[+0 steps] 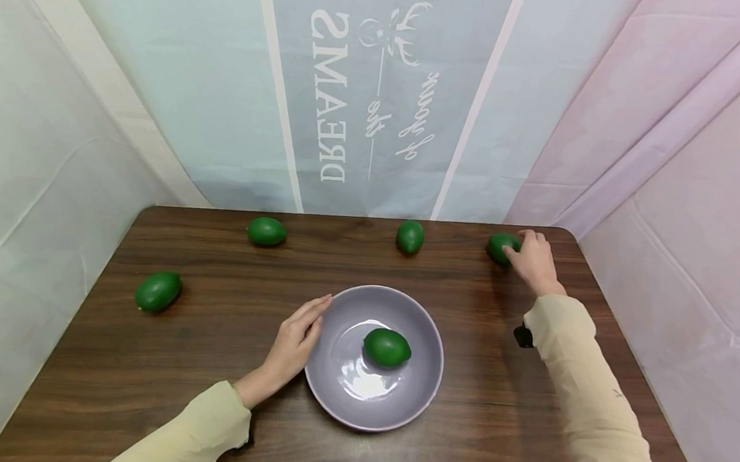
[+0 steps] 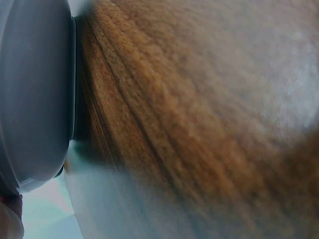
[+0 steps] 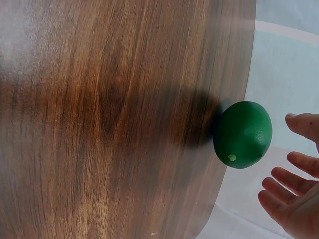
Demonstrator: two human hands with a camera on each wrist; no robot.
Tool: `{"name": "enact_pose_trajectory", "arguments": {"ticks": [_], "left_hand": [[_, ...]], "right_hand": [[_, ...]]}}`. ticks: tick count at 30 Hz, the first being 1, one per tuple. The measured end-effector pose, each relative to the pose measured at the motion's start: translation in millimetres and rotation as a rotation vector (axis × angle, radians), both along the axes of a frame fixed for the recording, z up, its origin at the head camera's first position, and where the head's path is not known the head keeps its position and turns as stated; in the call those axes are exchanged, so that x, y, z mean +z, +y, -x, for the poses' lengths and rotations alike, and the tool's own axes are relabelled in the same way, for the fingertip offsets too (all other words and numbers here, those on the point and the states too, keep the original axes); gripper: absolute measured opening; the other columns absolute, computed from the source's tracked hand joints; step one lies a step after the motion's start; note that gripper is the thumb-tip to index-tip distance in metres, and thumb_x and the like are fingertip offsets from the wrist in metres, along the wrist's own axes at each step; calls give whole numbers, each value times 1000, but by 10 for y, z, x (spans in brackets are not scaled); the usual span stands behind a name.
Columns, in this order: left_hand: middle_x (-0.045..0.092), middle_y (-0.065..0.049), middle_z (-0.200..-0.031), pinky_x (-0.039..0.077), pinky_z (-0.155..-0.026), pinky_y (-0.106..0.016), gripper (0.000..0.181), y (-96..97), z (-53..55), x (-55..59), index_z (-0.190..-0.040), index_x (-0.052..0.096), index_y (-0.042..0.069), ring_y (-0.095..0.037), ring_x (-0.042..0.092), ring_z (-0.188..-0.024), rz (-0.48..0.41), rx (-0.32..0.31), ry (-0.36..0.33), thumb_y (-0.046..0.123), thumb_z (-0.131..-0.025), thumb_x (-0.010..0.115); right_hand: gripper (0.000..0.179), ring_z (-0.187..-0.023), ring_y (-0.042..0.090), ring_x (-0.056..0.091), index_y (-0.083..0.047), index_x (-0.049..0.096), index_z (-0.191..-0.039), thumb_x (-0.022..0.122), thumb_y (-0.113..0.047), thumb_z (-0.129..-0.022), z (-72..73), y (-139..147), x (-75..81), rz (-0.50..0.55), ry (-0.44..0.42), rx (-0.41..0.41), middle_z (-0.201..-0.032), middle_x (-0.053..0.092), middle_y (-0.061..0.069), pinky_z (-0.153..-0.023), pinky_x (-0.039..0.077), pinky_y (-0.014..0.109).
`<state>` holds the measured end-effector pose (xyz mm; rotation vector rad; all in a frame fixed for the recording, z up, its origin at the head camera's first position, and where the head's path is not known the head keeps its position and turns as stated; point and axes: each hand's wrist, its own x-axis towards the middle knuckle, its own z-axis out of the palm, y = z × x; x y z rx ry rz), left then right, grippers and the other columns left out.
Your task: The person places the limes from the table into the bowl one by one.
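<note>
A grey-purple bowl (image 1: 337, 395) stands near the middle of the table, with one green lime (image 1: 387, 348) lying in it. My left hand (image 1: 289, 348) touches the bowl's left rim with its fingers extended. In the left wrist view the bowl's outer side (image 2: 35, 94) fills the left edge, above a bit of a finger (image 2: 10, 219). At the back right, my right hand (image 1: 533, 262) is beside another lime (image 1: 501, 247). The right wrist view shows this lime (image 3: 242, 134) on the table, a gap between it and the spread fingers (image 3: 294, 181).
Two limes lie along the back edge, one left of centre (image 1: 267, 231) and one right of centre (image 1: 410, 236). Another lime (image 1: 158, 291) is at the far left. Printed cloth (image 1: 379, 116) hangs behind the dark wooden table (image 1: 227, 299), and pale cloth flanks both sides.
</note>
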<state>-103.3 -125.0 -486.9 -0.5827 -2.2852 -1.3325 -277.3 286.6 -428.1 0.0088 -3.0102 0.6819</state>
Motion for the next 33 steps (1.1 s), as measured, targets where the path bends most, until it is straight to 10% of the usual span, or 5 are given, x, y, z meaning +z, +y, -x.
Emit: {"name": "enact_pose_trajectory", "arguments": {"ticks": [33], "left_hand": [[57,-12,-123,37,-99,-22,33,5,9,11,-119,57,-4,-24,53,-114,7,6,-11,-5,-88,49]], "right_hand": [[62,-111,51,30,13,31,-131,56,-25,-90,252,5,-261,22,-38,-35,-127,29,37,-90,33,57]]}}
